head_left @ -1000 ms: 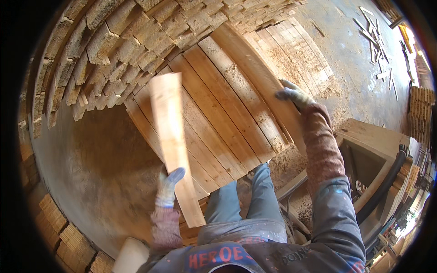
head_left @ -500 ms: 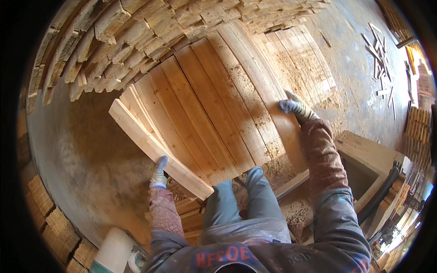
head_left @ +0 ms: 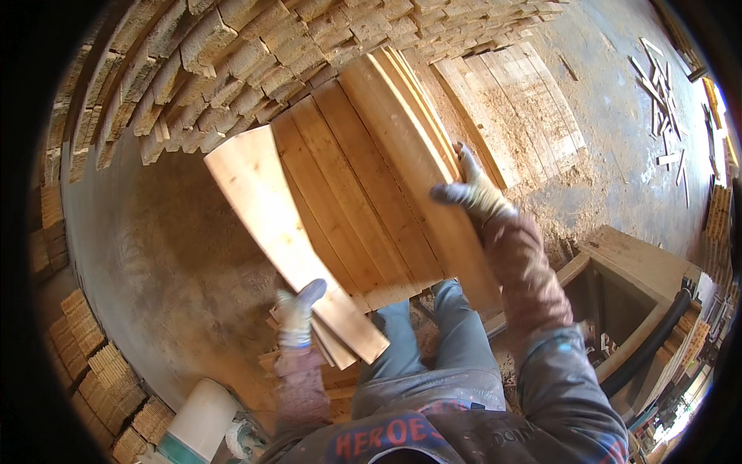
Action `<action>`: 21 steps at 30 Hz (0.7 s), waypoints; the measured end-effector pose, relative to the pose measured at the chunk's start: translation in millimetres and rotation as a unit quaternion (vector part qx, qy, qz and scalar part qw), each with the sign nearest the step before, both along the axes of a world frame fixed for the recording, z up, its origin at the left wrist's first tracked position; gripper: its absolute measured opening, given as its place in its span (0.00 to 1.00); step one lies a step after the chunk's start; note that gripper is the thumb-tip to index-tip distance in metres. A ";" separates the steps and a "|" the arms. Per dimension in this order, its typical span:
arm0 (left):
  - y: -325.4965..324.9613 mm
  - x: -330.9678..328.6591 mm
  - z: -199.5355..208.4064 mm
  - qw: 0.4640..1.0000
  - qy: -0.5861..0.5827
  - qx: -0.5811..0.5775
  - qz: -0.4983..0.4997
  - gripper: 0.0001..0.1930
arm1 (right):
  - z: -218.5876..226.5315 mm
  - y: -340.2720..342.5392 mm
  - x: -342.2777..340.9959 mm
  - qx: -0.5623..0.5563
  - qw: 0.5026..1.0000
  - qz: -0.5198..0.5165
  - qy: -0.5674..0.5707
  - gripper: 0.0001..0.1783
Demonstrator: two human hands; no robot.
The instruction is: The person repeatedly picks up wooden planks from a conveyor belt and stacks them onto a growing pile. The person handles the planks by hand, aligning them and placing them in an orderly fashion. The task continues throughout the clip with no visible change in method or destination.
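Note:
My left hand point(head_left: 297, 315), in a pale work glove, grips the near part of some tilted wooden boards point(head_left: 259, 197), its thumb over the top face. Another, narrower board edge shows beneath them near my knees. On the right side, my gloved right hand point(head_left: 478, 189) clasps a stack of wooden boards point(head_left: 410, 131) tipped on edge, thumb on the broad face and fingers round the far edge. Between the two lies a layer of flat planks point(head_left: 348, 174), side by side in front of my legs.
A tall lumber stack point(head_left: 255, 69) rises at the far side. Sawdust-covered planks point(head_left: 518, 108) lie farther right, with loose wood strips point(head_left: 661, 100) on the floor beyond. A box-like wooden frame point(head_left: 634, 278) stands to my right; a white-and-green container point(head_left: 201, 421) is at lower left.
The boards in my left hand have turned to show their broad face. My right hand has moved left and pulled the right-hand boards up on edge, baring their stacked edges.

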State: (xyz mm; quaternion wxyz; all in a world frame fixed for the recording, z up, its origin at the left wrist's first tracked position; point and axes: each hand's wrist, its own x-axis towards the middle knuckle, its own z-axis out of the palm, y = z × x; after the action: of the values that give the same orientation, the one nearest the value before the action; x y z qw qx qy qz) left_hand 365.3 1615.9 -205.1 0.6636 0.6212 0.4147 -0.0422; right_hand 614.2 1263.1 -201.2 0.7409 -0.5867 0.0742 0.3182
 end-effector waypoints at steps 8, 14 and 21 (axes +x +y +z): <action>-93.2 51.8 -44.2 0.999 0.041 0.034 0.012 0.54 | -31.0 46.2 -86.9 -0.382 0.914 0.051 -0.123 0.89; -98.3 74.9 -37.0 0.999 0.017 0.047 -0.021 0.30 | -32.0 48.0 -86.9 -0.417 0.898 0.106 -0.089 0.79; -127.7 90.6 45.8 0.987 -0.025 0.014 -0.156 0.23 | 48.8 -19.4 -102.2 -0.372 0.919 0.035 -0.127 0.67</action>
State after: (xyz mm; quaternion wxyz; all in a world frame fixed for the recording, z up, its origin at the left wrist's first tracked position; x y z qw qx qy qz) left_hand 455.9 1488.2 -159.3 0.6503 0.6886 0.2960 -0.1238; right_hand 511.9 1243.7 -152.4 0.4603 -0.8580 0.0718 0.2163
